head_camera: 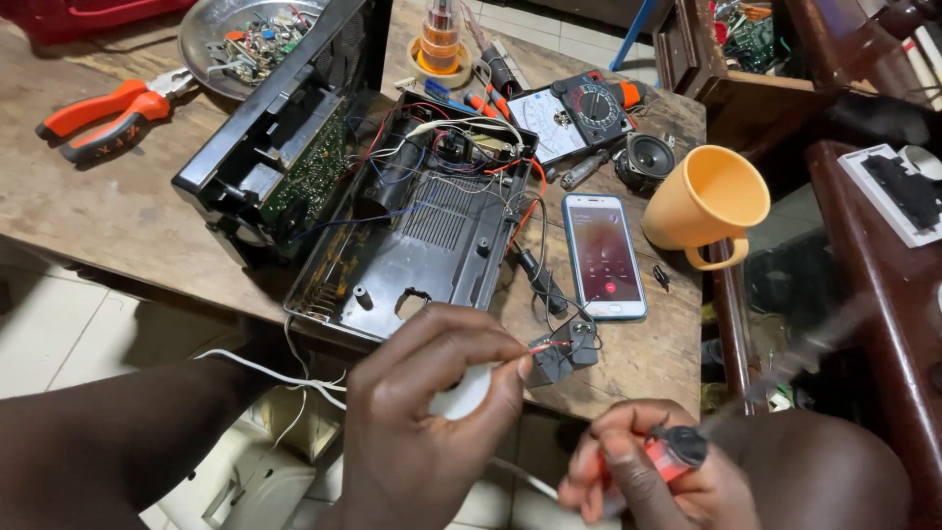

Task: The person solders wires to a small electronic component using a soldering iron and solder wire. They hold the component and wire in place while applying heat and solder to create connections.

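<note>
A thin red wire (546, 344) is pinched between thumb and forefinger of the left hand (432, 412), its grip narrow and closed on the wire just at the near edge of the table (98, 206); the same hand also cups a white rounded object (461, 393) against the palm. The wire runs to a small dark component (567, 351) that hangs right beside the fingertips. Lower right, the right hand (648, 471) has its grip wrapped around a red tool with a dark tip (675, 450), held below the table edge, near the left hand but apart from it. A white cable (265, 373) trails off to the left under the wrist. Behind the hands lies an opened black device case (412, 245) with loose wiring inside, and its other half with a green circuit board (285, 147) leans beside it. Just right of the case a smartphone (603, 255) lies face up with its screen lit, then an orange cup (705, 204) tipped on its side. Farther back sit a multimeter (574, 116), a small speaker (648, 159), a metal bowl of parts (245, 39) and orange-handled pliers (108, 116).
</note>
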